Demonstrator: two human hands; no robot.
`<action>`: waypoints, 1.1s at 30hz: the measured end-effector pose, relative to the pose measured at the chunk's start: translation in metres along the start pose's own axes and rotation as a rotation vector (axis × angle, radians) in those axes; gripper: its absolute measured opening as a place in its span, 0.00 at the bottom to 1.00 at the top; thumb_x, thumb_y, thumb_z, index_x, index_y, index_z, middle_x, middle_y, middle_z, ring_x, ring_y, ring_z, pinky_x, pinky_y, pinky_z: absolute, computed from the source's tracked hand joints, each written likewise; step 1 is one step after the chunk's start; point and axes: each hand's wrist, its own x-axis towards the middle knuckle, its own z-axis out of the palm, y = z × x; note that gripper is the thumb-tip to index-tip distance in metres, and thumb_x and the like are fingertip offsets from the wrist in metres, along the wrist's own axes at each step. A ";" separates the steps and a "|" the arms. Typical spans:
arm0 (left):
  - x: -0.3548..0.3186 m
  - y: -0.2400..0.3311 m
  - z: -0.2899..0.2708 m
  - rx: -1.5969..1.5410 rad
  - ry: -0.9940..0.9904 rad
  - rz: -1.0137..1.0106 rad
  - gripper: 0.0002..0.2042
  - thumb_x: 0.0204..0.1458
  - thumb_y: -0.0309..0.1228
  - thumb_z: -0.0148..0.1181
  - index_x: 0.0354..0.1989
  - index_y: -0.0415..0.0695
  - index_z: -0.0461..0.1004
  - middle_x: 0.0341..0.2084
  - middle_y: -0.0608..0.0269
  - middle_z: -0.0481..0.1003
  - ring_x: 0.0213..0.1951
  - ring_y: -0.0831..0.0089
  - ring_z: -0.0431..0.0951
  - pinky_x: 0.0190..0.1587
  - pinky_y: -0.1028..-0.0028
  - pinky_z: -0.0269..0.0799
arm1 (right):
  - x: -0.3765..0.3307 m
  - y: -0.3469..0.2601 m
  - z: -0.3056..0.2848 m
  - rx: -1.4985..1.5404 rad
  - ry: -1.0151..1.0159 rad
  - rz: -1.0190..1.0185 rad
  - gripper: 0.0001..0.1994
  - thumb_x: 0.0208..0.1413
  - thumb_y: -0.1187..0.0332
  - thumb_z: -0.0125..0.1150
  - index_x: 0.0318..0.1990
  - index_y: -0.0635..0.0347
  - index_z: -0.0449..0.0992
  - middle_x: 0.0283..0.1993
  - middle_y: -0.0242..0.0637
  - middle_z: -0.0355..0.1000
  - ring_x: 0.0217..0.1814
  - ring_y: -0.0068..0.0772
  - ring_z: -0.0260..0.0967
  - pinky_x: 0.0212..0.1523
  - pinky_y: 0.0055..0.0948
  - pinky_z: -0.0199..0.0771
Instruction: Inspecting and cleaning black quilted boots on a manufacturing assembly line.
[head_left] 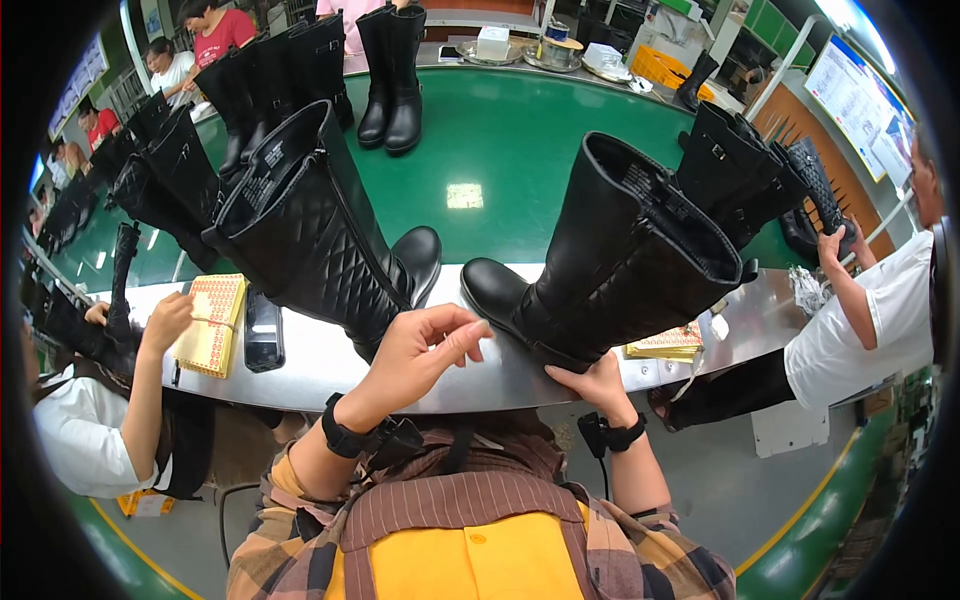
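Observation:
Two tall black boots stand before me on the metal edge of the bench. The left boot [325,235] has a quilted shaft, an open top and a zip line down its side. The right boot [610,265] is turned with its smooth toe pointing left. At its heel, my right hand [590,383] grips the boot from below, the thumb along the near side and the fingers partly hidden. Between the boots hovers my left hand [425,350], fingers curled and the thumb near the fingertips in a pinch. Whatever it may hold is too small to make out.
Yellow printed card stacks [210,325] lie on the left, beside a dark phone-like case [264,330]. More black boots [390,80] stand on the green bench top [490,180]. Co-workers sit close on both sides; the right one [850,310] handles a boot.

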 end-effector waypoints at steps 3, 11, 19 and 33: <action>0.015 0.025 0.007 -0.075 0.120 0.159 0.10 0.60 0.32 0.54 0.36 0.37 0.75 0.25 0.67 0.76 0.28 0.84 0.74 0.30 0.82 0.68 | -0.001 0.000 -0.002 -0.059 -0.020 -0.026 0.25 0.36 0.71 0.74 0.46 0.70 0.75 0.43 0.42 0.77 0.46 0.32 0.74 0.51 0.29 0.71; 0.080 0.110 0.026 0.316 0.269 0.376 0.15 0.55 0.27 0.58 0.48 0.36 0.65 0.12 0.73 0.65 0.17 0.87 0.61 0.21 0.83 0.57 | -0.005 -0.013 0.001 -0.109 0.106 -0.237 0.27 0.35 0.72 0.74 0.47 0.69 0.73 0.45 0.45 0.75 0.48 0.38 0.73 0.52 0.32 0.71; 0.084 0.104 0.027 0.234 0.527 0.500 0.16 0.63 0.26 0.42 0.58 0.39 0.65 0.09 0.72 0.62 0.14 0.87 0.61 0.18 0.81 0.57 | -0.002 0.001 -0.006 -0.053 -0.039 0.011 0.27 0.36 0.71 0.74 0.47 0.70 0.73 0.42 0.44 0.77 0.44 0.37 0.75 0.49 0.31 0.73; -0.075 -0.094 -0.040 0.598 0.964 0.356 0.44 0.35 0.27 0.72 0.61 0.38 0.48 0.51 0.55 0.58 0.48 0.66 0.63 0.50 0.65 0.62 | 0.022 -0.026 -0.022 0.021 -0.244 0.038 0.31 0.39 0.67 0.75 0.53 0.68 0.70 0.52 0.42 0.72 0.55 0.33 0.67 0.58 0.31 0.64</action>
